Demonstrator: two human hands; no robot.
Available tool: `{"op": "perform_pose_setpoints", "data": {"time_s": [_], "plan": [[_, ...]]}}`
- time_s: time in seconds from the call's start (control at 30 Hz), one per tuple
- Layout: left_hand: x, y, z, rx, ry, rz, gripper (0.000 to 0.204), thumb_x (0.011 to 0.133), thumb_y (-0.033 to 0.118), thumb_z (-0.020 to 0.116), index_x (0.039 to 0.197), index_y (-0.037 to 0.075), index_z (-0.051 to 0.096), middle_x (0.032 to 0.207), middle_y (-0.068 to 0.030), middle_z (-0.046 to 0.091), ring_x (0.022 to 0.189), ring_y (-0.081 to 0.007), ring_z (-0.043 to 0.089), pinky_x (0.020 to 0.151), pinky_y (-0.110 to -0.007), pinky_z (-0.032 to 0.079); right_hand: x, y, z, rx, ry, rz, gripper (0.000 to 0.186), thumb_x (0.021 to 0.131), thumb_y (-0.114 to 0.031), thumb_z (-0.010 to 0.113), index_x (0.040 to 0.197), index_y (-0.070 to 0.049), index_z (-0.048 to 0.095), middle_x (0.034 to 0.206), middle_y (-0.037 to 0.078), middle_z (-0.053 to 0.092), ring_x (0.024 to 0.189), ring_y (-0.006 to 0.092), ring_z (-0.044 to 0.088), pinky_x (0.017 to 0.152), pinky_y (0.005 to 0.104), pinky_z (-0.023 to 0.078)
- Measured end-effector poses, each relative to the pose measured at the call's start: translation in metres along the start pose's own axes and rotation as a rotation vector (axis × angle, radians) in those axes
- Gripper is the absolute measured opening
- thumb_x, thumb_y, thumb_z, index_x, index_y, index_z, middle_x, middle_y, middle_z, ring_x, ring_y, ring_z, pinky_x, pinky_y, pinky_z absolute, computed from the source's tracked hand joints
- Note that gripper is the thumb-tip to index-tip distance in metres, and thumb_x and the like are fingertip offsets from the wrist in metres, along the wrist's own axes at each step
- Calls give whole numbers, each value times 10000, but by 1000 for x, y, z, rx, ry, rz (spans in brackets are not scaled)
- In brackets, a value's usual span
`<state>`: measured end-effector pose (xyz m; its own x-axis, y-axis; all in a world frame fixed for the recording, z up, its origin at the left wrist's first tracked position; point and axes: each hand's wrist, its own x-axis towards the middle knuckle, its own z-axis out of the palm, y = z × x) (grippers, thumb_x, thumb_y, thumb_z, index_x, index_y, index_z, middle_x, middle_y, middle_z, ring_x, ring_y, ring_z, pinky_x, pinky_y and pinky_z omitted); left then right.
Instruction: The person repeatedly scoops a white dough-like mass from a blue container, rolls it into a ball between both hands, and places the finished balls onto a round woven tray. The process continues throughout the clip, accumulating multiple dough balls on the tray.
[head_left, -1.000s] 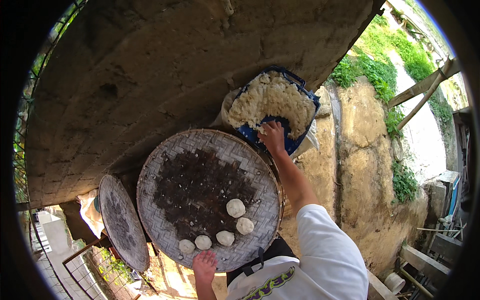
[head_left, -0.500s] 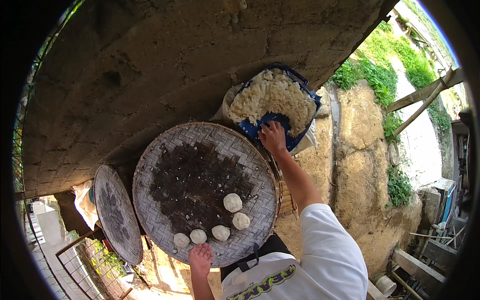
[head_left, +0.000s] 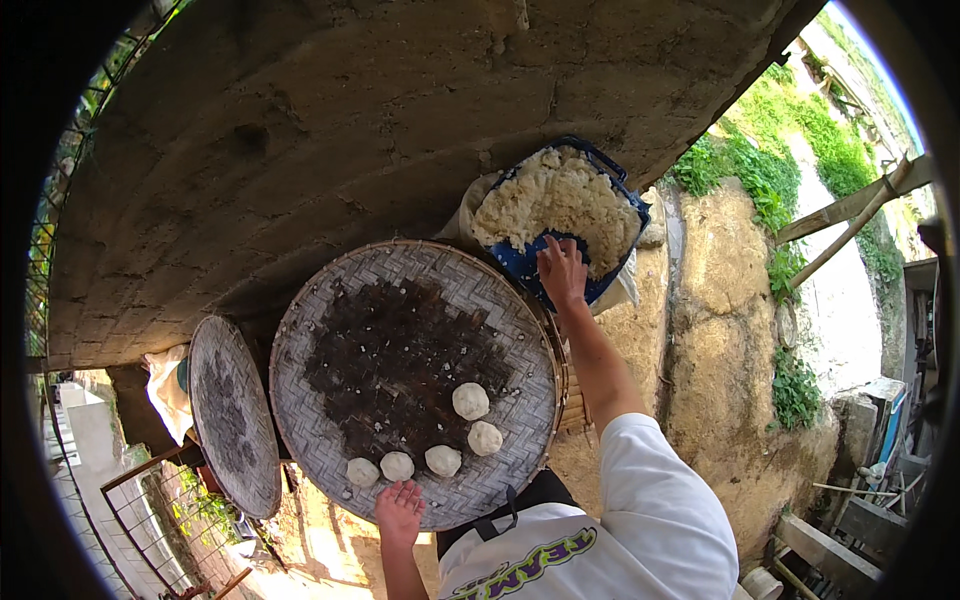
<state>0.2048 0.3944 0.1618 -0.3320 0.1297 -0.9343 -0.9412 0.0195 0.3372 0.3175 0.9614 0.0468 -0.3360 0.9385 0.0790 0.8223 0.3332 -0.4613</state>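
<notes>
My right hand (head_left: 563,266) reaches into a blue plastic tub (head_left: 521,264) of white, crumbly, moist mixture (head_left: 536,196), its bent fingers on or just over the bare blue part, with nothing visible in them. A large round woven tray (head_left: 405,275), dark in the middle, bears several white balls (head_left: 470,400) along its near and right side. My left hand (head_left: 399,509) lies open at the tray's near edge, fingers just below the balls, holding nothing.
A second, smaller woven tray (head_left: 235,414) stands tilted at left beside a pale sack (head_left: 165,392). A rough block wall (head_left: 330,130) runs behind the tub and trays. Wire fencing is at left; wooden poles (head_left: 855,210), plants and stacked planks are at right.
The view has shifted slightly. My right hand stays in the tub, its fingers a little changed in bend. My left hand has risen slightly against the tray's edge. The balls are unmoved.
</notes>
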Motion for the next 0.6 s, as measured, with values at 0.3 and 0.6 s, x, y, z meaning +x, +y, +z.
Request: {"op": "perform_pose_setpoints", "data": {"time_s": [0.3,0.6], "plan": [[-13,-8,-9,-33,72,10,400,996,418,520,1251,111,535,1280,-81,591,1215,-266,568,1001,-446,425,-14,19,13,-333,-37,-393,481,921,-474,716,1321,-218,637,1275,126,565,1105,366,559,828,523,515],[-25,5,4,-41,-42,70,395,998,400,541,1254,99,545,1246,-79,605,1189,-263,578,971,-437,439,21,32,-4,946,-40,548,459,1029,-386,621,1351,-62,588,1176,103,667,1022,266,649,847,431,537]]}}
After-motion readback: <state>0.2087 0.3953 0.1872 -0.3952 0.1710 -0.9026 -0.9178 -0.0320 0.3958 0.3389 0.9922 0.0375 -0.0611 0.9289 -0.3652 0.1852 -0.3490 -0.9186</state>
